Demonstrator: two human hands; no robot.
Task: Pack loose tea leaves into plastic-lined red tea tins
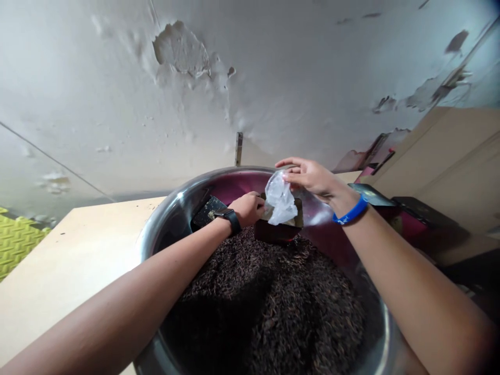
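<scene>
Bag (281,203): A crumpled, cloudy bag is held at the mouth of a dark tin (273,234), at 12 o'clock in the bowl (153,234); no leaves can be made out inside it.
Right hand (308,176): The bag's top is pinched between thumb and finger, the other fingers loosely spread; a blue wristband (351,209) is worn.
Left hand (247,207): Curled fingers are set at the tin's 9 o'clock edge; whether tin or bag is gripped cannot be told.
Tin: Its top is uncovered, so opening is judged done. Work with the bag is judged unfinished, as it is neither tucked wholly inside nor lifted clear.
Leaves (308,307): Loose dark leaves are heaped across the bowl, toward 6 o'clock from the tin.
Box (211,207): A black box is seen at 11 o'clock in the bowl, apart from the tin.
</scene>
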